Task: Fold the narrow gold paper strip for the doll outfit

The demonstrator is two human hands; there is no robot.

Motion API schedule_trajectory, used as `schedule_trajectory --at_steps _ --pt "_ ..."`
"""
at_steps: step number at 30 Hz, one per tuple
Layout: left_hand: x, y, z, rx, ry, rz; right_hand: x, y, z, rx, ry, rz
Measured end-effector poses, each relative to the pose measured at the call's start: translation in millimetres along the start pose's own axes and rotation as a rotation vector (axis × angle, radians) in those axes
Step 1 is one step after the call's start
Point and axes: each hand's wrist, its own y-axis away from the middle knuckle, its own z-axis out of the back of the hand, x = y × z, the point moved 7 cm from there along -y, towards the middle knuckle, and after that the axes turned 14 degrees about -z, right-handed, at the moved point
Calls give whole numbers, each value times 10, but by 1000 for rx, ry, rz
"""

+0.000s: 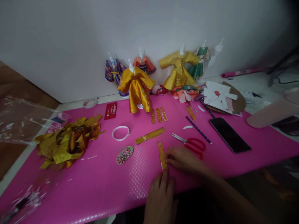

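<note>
A small gold fabric strip [161,151] lies upright in the picture on the pink table cover. My left hand [161,193] lies palm down below it, fingers stretched out, with a fingertip on the strip's lower end. At the strip's right edge is my right hand [182,158], its thumb and index finger pinched together; whatever is between them is too small to make out. A longer gold strip [150,136] lies just up and to the left. Red-handled scissors [195,145] rest open to the right, behind my right hand. Three short beaded gold strips [159,115] lie farther back.
Doll forms in gold dresses [137,90] and other robes stand against the wall. Crumpled gold fabric [67,143] lies left. Nearer are a white tape ring [121,133] and a bead dish [125,155]. A phone [230,135], dark pencil [199,130] and pink tumbler [271,112] are right.
</note>
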Motion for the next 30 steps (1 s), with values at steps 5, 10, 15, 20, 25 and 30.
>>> schedule_trajectory --at_steps 5,10,15,20,25,30 --pt "-12 -15 20 5 5 3 0 -3 -15 6 17 0" --pt "-23 -17 25 20 2 -4 -4 -18 -30 9 39 -7" --pt "-16 -23 21 19 -10 -1 -4 -16 -35 4 44 -6" --pt "-16 -16 0 13 -26 -1 -6 -29 -34 -10 36 -12" --pt "-3 -12 -20 1 -27 -4 -3 -42 -34 -24 39 -27" --pt "-3 -10 -7 -6 -27 -1 0 -33 -31 -15 42 -32"
